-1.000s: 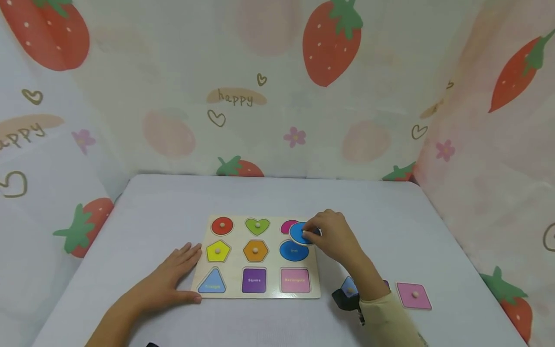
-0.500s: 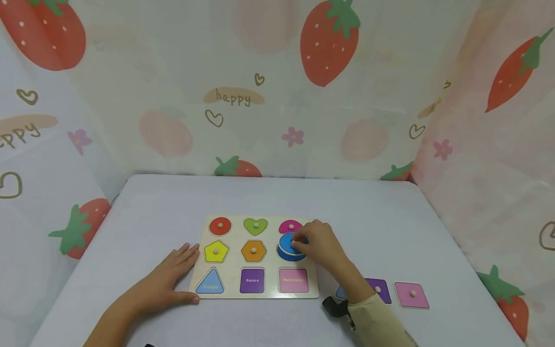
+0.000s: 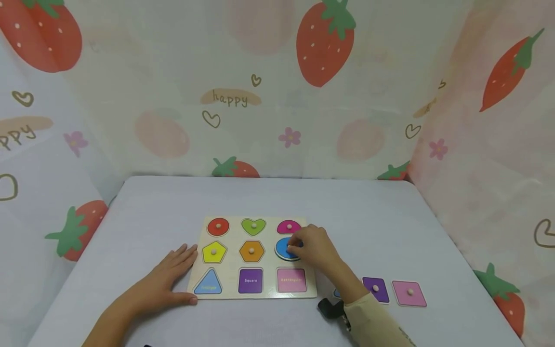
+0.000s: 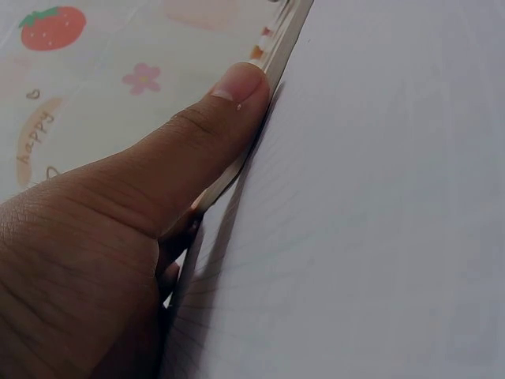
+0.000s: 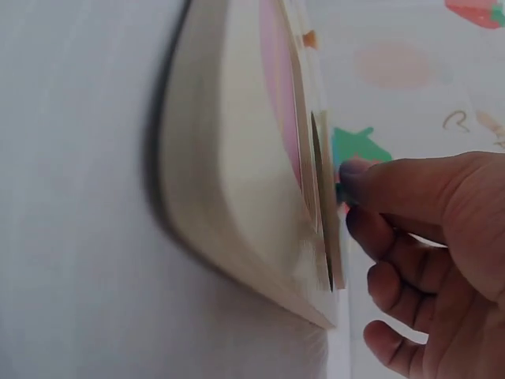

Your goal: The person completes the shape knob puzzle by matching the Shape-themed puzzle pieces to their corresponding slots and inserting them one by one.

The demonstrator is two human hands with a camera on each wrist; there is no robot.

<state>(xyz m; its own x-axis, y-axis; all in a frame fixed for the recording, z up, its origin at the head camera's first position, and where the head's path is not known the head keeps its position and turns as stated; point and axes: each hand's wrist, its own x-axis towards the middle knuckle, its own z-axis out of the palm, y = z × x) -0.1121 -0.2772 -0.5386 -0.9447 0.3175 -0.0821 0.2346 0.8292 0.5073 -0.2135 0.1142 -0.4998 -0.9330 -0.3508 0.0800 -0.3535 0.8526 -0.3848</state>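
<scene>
The main change is at the right edge of the board (image 3: 228, 262). The blue oval (image 3: 282, 248), which half a second ago is held off-centre above its matching place, now lies over that place, in the middle of the right side, and covers it almost fully. The right hand (image 3: 316, 248) pinches the oval between thumb and fingers, seemingly by its knob, although the knob itself is hidden. In the head view a pale rim and a dark line show along the near edge of the oval, and in the right wrist view a thin dark gap appears under it, so I judge that it is not yet flush.

The left hand (image 3: 169, 274) does not change: its fingers are extended and grip nothing, touching the left edge of the board, with the thumb at the near left corner. This probably keeps the board steady.

For the work, this seems to mean that the far and middle rows are nearly complete. The near row has no pieces; the purple square (image 3: 377, 290), the pink rectangle (image 3: 409, 293) and the blue triangle (image 3: 336, 292), mostly hidden by the right arm, lie toward the right edge of the table (image 3: 260, 197).
</scene>
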